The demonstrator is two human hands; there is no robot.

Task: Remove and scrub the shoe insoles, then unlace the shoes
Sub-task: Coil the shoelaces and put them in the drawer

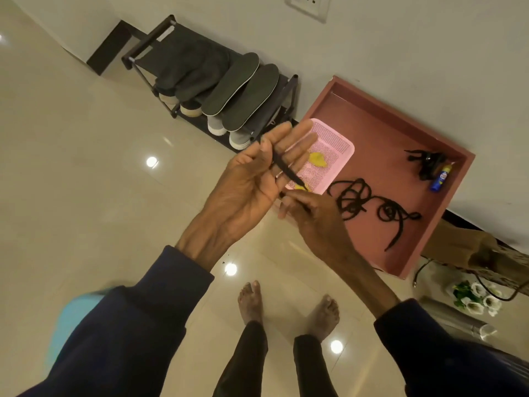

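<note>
We tag the black flat shoelace (284, 169) as free of any shoe, held up in the air and stretched short between both hands. The left hand (254, 173) is palm-up with fingers nearly straight, and its thumb seems to pin the lace against them. The right hand (312, 216) pinches the lower end with curled fingers. We judge this hold is for straightening or folding the lace before putting it down. The lace looks limp, matte and unknotted.

A second black shoelace (369, 204) lies in loose loops in the red-brown wooden tray (380, 130), which is likely the drop spot. A pink perforated plastic basket (335, 150) sits there too. Two dark flat insoles (240, 90) rest on top of the black metal shoe rack (148, 38), probably drying, with pale grey shoes (226, 130) underneath.
</note>
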